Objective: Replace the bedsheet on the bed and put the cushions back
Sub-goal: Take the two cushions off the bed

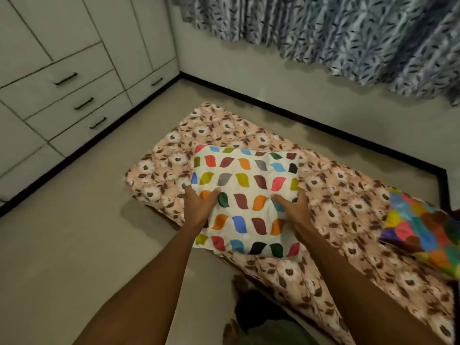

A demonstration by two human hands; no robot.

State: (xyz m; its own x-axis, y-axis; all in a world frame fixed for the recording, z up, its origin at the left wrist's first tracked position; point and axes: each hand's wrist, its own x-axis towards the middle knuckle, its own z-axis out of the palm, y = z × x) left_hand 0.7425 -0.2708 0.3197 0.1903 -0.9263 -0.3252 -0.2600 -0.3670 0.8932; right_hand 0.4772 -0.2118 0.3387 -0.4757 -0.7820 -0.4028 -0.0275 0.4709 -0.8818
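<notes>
A low mattress on the floor is covered by a peach bedsheet [331, 195] printed with brown and white flowers. Over its near left part I hold a white cushion [246, 185] patterned with coloured leaf shapes. My left hand [199, 205] grips the cushion's left edge, thumb on top. My right hand [293, 207] grips its right side, thumb pressed into the fabric. A second cushion [425, 232], in bright multicoloured patches, lies on the sheet at the right edge of view, partly cut off.
White cupboards with drawers [74, 95] line the left wall. A blue patterned curtain [348, 33] hangs above the far wall. Beige floor [74, 245] lies to the left of the mattress. My feet [239, 319] stand beside the mattress's near edge.
</notes>
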